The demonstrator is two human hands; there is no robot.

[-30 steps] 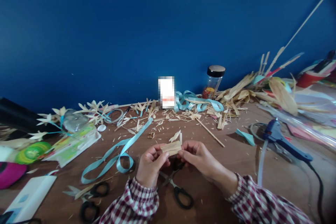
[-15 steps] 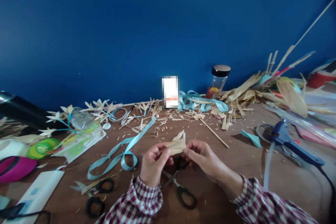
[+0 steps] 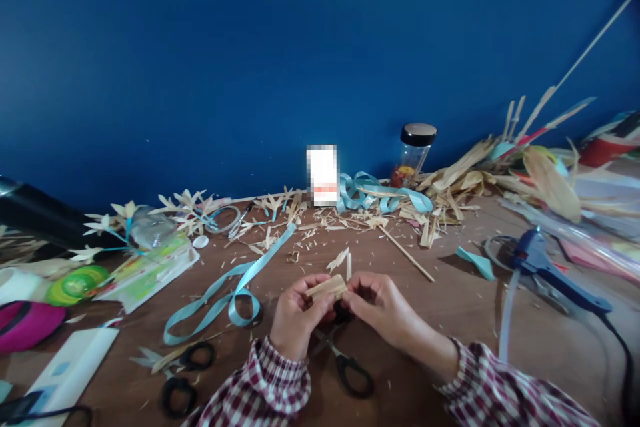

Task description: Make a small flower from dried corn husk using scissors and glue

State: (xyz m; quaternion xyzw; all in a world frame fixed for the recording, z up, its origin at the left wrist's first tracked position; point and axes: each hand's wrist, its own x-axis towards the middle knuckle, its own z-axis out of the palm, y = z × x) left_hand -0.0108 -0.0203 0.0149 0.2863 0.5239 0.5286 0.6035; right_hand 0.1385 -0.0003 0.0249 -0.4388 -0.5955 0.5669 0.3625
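Note:
Between my two hands is a pale strip of dry corn husk (image 3: 327, 287), folded and lying slantwise. My left hand (image 3: 299, 312) is closed on it, thumb on top and fingers beneath. At the strip's right end my right hand (image 3: 379, 305) pinches it between thumb and fingertips; the exact grip is partly hidden. Small cut husk bits (image 3: 339, 259) show just beyond the fingers. Below my hands lies a pair of black-handled scissors (image 3: 354, 375), blades partly covered. A second pair of scissors (image 3: 179, 395) rests left of my left sleeve.
A light blue ribbon (image 3: 200, 327) curls at left, near a white power strip (image 3: 75, 363). A blue glue gun (image 3: 555, 273) with its cord lies at right. Along the wall are husk flowers (image 3: 187, 203), a lidded jar (image 3: 416, 153) and piled husks (image 3: 465, 167).
The husk strip, spread fairly flat between both hands before, is now narrower and tilted. My fingers have moved slightly down and curled around it.

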